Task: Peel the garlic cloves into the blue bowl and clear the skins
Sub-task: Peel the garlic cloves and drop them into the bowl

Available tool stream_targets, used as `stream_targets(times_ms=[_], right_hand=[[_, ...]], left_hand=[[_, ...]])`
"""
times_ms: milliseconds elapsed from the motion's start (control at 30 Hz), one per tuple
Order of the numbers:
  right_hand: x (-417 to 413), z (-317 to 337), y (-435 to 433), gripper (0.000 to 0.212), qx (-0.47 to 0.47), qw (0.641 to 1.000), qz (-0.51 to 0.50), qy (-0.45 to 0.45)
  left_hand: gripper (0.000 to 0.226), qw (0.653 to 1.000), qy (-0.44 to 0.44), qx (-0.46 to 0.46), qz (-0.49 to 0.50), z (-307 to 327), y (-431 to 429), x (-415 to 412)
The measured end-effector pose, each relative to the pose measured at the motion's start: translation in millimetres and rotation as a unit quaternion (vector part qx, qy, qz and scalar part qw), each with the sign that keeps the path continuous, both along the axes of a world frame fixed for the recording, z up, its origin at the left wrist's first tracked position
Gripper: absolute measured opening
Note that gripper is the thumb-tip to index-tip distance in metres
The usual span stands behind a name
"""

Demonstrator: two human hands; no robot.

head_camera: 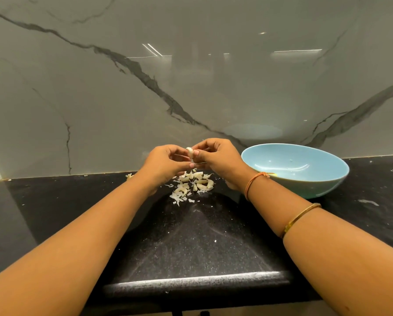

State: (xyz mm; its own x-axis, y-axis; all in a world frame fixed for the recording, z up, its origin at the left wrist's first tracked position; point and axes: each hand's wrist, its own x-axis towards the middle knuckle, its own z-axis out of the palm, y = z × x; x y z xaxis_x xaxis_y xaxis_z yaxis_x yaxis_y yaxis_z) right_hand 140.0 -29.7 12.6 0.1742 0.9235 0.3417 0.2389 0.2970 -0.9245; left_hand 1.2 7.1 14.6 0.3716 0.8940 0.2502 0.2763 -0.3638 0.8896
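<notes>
Both hands meet at frame centre, left hand (165, 163) and right hand (216, 158) each with fingertips clamped on one pale garlic clove (190, 153), raised above the table (191, 242).

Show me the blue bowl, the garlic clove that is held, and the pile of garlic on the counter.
blue bowl (323, 185), head view, on its outer front wall.
garlic clove (190, 152), head view, on its pale middle.
pile of garlic (201, 184), head view, on a clove near the centre.
</notes>
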Motion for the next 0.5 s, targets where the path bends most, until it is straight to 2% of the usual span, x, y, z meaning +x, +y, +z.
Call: stream_targets(times_ms=[133,267,433,500], right_hand=[[-0.8,-0.2,0.6,0.009,0.001,0.999,0.027,0.033],[-0.8,-2.0,2.2,0.012,0.004,0.999,0.026,0.035],[-1.2,-3.4,5.6,0.010,0.021,0.995,-0.037,-0.086],[-2.0,-3.0,4.1,0.010,0.041,0.984,-0.044,-0.165]], left_hand=[[0.017,0.998,-0.037,0.048,0.013,-0.6,-2.4,2.7],[0.018,0.998,-0.057,0.026,0.021,-1.9,-2.3,3.5],[0.035,0.981,-0.174,-0.080,0.010,0.6,0.2,2.9],[0.038,0.968,-0.220,-0.117,-0.002,2.8,-0.5,2.3]])
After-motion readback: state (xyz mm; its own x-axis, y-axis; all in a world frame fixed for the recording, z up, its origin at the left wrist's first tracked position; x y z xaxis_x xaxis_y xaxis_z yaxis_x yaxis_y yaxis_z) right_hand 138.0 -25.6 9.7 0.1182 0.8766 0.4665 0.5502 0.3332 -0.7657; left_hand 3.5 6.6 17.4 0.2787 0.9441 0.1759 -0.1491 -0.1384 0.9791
